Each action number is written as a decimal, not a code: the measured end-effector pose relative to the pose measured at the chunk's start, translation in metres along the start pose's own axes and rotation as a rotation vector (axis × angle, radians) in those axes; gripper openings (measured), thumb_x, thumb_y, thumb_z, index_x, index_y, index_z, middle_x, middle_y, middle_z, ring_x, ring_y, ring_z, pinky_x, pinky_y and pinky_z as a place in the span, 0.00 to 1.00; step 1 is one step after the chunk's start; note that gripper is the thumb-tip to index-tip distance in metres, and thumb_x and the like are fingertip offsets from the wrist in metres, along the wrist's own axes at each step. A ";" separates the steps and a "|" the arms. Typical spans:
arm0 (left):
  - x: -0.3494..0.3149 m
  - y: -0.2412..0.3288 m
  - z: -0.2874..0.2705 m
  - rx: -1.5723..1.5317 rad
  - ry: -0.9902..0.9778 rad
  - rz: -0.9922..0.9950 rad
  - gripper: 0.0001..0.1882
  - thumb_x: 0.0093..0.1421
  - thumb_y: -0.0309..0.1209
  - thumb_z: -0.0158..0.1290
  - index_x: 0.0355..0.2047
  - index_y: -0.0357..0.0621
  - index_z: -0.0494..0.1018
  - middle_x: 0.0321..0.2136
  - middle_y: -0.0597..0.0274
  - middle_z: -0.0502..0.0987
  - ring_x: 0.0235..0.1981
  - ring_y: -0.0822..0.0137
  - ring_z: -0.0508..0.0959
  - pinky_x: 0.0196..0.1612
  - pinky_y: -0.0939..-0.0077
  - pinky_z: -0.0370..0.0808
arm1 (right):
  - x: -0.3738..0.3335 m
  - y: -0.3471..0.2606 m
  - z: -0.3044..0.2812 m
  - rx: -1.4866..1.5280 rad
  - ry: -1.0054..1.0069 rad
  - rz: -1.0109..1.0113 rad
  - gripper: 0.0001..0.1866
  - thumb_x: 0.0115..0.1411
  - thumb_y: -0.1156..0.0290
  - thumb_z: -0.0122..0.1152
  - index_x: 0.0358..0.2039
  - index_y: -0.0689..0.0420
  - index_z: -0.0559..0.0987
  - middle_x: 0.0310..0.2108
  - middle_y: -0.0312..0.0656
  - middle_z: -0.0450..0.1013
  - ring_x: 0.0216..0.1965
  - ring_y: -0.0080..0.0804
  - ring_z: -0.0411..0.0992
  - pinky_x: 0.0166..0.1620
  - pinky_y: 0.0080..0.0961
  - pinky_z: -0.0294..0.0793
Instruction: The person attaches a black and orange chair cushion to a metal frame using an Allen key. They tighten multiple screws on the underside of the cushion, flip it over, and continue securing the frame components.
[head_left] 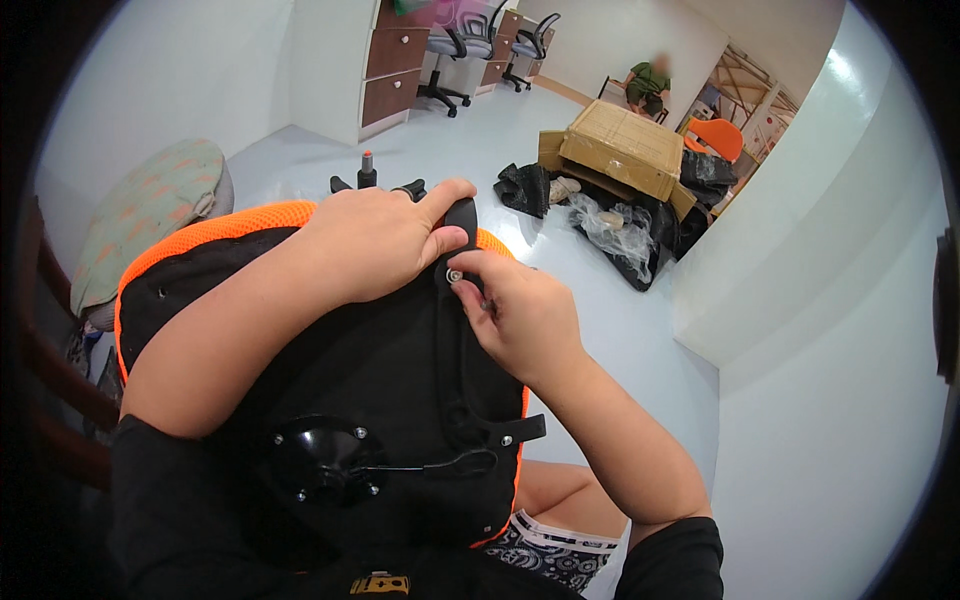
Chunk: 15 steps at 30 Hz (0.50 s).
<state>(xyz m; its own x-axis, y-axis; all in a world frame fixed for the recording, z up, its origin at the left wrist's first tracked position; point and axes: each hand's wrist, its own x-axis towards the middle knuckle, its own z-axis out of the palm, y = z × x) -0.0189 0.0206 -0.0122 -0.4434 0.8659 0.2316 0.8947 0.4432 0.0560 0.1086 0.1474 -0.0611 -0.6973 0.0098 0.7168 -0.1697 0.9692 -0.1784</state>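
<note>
An office chair seat with a black underside and orange mesh edge lies bottom up across my lap. Along its right side runs a black plastic armrest, whose lower foot has a bolt in it. My left hand grips the armrest's far end between thumb and fingers. Close beside it, my right hand pinches a small silvery bolt with a washer against the armrest's upper hole. Something small and dark shows in the right palm, too hidden to name. A black tilt mechanism with a lever sits on the underside.
Beyond the seat stands a chair base with its gas lift. An opened cardboard box lies ahead among black and clear plastic wrapping. At left is a patterned round cushion. A white wall rises at right; a person sits far off.
</note>
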 end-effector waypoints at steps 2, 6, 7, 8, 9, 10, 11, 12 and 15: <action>-0.001 0.001 0.001 -0.006 0.004 0.003 0.24 0.65 0.48 0.38 0.58 0.58 0.55 0.27 0.49 0.77 0.31 0.50 0.78 0.33 0.60 0.72 | -0.001 0.001 0.000 0.009 -0.013 -0.004 0.07 0.51 0.70 0.61 0.32 0.51 0.74 0.21 0.36 0.73 0.21 0.35 0.73 0.24 0.31 0.66; -0.002 -0.001 -0.002 -0.012 -0.005 -0.003 0.24 0.65 0.48 0.39 0.58 0.58 0.55 0.27 0.48 0.77 0.31 0.50 0.78 0.33 0.60 0.72 | -0.001 -0.010 -0.007 -0.200 -0.073 -0.059 0.06 0.51 0.67 0.60 0.29 0.50 0.73 0.19 0.35 0.71 0.19 0.34 0.72 0.24 0.30 0.65; -0.002 -0.001 -0.002 -0.012 -0.003 0.001 0.24 0.65 0.47 0.39 0.58 0.57 0.55 0.27 0.48 0.77 0.31 0.49 0.78 0.33 0.59 0.72 | 0.000 -0.012 -0.007 -0.216 -0.090 -0.039 0.06 0.52 0.66 0.60 0.29 0.50 0.72 0.18 0.35 0.70 0.19 0.33 0.72 0.24 0.30 0.65; -0.003 0.000 -0.001 -0.011 -0.001 0.005 0.24 0.65 0.47 0.39 0.58 0.57 0.55 0.27 0.47 0.77 0.32 0.49 0.78 0.34 0.59 0.72 | 0.001 -0.014 -0.006 -0.232 -0.107 -0.020 0.07 0.52 0.64 0.60 0.28 0.49 0.72 0.18 0.34 0.70 0.19 0.33 0.71 0.24 0.30 0.65; -0.002 -0.001 -0.002 -0.009 0.008 0.013 0.24 0.65 0.47 0.40 0.58 0.57 0.55 0.28 0.47 0.77 0.32 0.49 0.77 0.34 0.59 0.72 | 0.005 -0.015 -0.007 -0.250 -0.114 -0.006 0.08 0.53 0.63 0.60 0.27 0.49 0.71 0.17 0.34 0.69 0.18 0.32 0.71 0.24 0.30 0.64; -0.002 -0.002 0.000 -0.006 0.017 0.021 0.23 0.65 0.46 0.40 0.58 0.57 0.55 0.28 0.47 0.77 0.32 0.49 0.77 0.34 0.58 0.72 | 0.006 -0.016 -0.007 -0.306 -0.108 -0.027 0.08 0.53 0.61 0.59 0.27 0.49 0.71 0.17 0.34 0.69 0.18 0.32 0.71 0.24 0.30 0.64; -0.003 -0.003 0.000 -0.004 0.025 0.029 0.23 0.65 0.46 0.40 0.58 0.57 0.55 0.28 0.47 0.76 0.32 0.48 0.77 0.34 0.58 0.72 | 0.006 -0.017 -0.005 -0.362 -0.102 -0.046 0.09 0.54 0.60 0.59 0.27 0.50 0.71 0.17 0.34 0.69 0.18 0.32 0.71 0.25 0.31 0.64; -0.004 0.000 0.000 -0.028 0.005 0.044 0.24 0.64 0.45 0.41 0.58 0.56 0.55 0.28 0.47 0.76 0.32 0.47 0.77 0.35 0.56 0.72 | 0.005 -0.017 -0.004 -0.426 -0.095 -0.058 0.10 0.54 0.58 0.59 0.27 0.50 0.71 0.17 0.34 0.69 0.18 0.31 0.72 0.25 0.31 0.64; -0.002 0.001 -0.003 -0.031 -0.013 0.031 0.24 0.64 0.44 0.42 0.58 0.55 0.55 0.27 0.46 0.76 0.32 0.46 0.77 0.34 0.55 0.71 | 0.007 -0.017 -0.001 -0.497 -0.067 -0.065 0.13 0.55 0.56 0.59 0.25 0.50 0.71 0.15 0.33 0.69 0.15 0.31 0.70 0.22 0.29 0.63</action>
<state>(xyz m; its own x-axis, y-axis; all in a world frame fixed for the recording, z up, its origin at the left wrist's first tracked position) -0.0166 0.0189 -0.0100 -0.4162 0.8819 0.2215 0.9090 0.4091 0.0793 0.1072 0.1309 -0.0521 -0.7422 -0.0547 0.6680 0.1263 0.9674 0.2196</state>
